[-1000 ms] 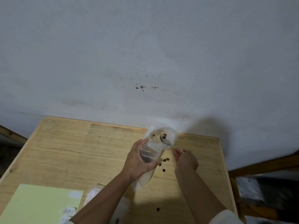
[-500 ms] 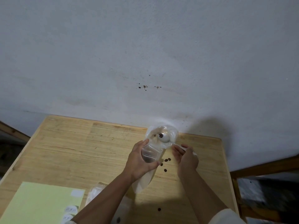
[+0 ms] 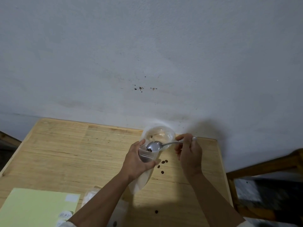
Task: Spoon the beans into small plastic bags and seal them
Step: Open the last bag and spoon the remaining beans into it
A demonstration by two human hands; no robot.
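My left hand (image 3: 136,163) grips a small clear plastic bag (image 3: 141,182) just below its open mouth, and the bag's lower end hangs toward the wooden table (image 3: 65,153). My right hand (image 3: 188,153) pinches the handle of a metal spoon (image 3: 154,146). The spoon's bowl lies over the bag's mouth with a few dark beans in it. Behind the bag, by the wall, stands a clear plastic container (image 3: 159,134) with a bean or two inside. Several loose beans (image 3: 162,162) lie on the table between my hands.
A pale green sheet (image 3: 32,208) with small white labels lies at the near left. More plastic bags (image 3: 91,195) sit under my left forearm. Single beans (image 3: 156,211) lie near the front edge. A wooden chair frame (image 3: 262,166) stands right of the table.
The spoon has come out of the clear container and now sits over the bag's mouth with beans in it. My right hand has shifted right and slightly up.
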